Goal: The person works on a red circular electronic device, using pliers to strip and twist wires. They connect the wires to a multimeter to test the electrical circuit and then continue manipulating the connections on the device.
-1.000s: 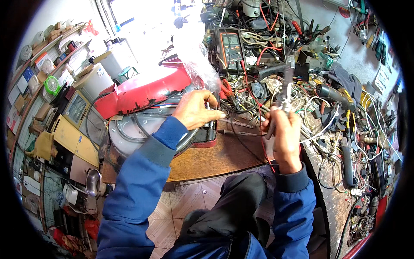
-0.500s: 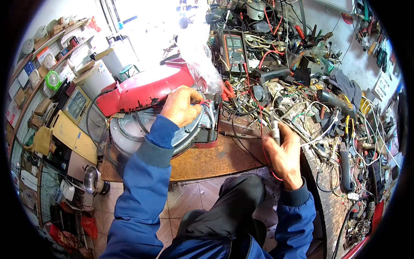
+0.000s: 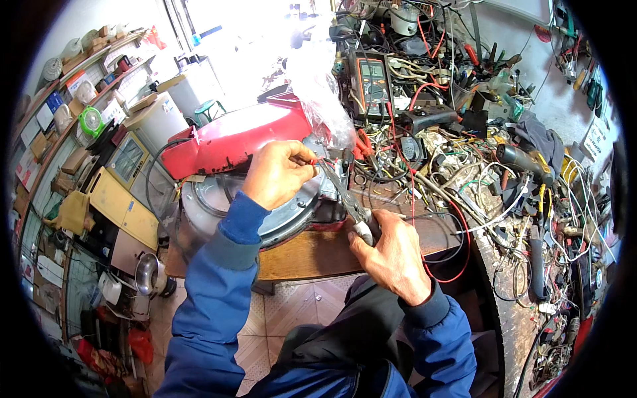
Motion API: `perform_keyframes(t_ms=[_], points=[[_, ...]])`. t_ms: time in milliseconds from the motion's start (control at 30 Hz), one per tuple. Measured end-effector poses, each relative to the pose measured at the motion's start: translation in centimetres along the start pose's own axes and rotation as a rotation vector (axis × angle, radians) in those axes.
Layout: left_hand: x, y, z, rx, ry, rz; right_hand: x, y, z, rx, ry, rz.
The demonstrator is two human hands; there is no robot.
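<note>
My left hand pinches a thin red wire between thumb and fingertips, above the round grey metal body of an appliance. In my right hand is a pair of long-nosed pliers, its handles inside my fist. The jaws point up and left, and their tip is at or very close to the wire; I cannot tell whether they bite it. Behind my left hand rests a red plastic housing, tilted up off the grey body.
A multimeter stands at the back, its red lead looping past my right hand. Heaps of cables and tools cover the right bench, with a black torch-shaped tool among them. A clear plastic bag hangs over the housing. Shelves line the left.
My right hand has swung left and up from the right bench, bringing the pliers to the wire at my left fingertips. The whole view has shifted slightly.
</note>
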State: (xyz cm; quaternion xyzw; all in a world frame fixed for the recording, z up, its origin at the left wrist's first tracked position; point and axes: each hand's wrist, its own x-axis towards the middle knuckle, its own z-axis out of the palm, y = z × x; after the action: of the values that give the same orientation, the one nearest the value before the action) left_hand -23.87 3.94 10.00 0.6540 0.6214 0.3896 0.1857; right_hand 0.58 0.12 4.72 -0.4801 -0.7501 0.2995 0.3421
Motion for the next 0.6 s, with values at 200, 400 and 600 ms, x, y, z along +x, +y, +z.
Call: perform_keyframes(t_ms=[200,400,600], points=[[-1.7,-1.7,-0.8,-0.317,-0.049,0.001,-0.2,-0.3,1.6,-0.048,0.031,-0.104],[-2.4,-2.9,-0.4,-0.382,-0.074,0.063,-0.4,0.0,3.1,-0.061,0.099,-0.167],[-2.5,-2.8,-0.3,-0.385,-0.062,0.085,-0.4,0.8,4.2,-0.118,0.15,-0.202]])
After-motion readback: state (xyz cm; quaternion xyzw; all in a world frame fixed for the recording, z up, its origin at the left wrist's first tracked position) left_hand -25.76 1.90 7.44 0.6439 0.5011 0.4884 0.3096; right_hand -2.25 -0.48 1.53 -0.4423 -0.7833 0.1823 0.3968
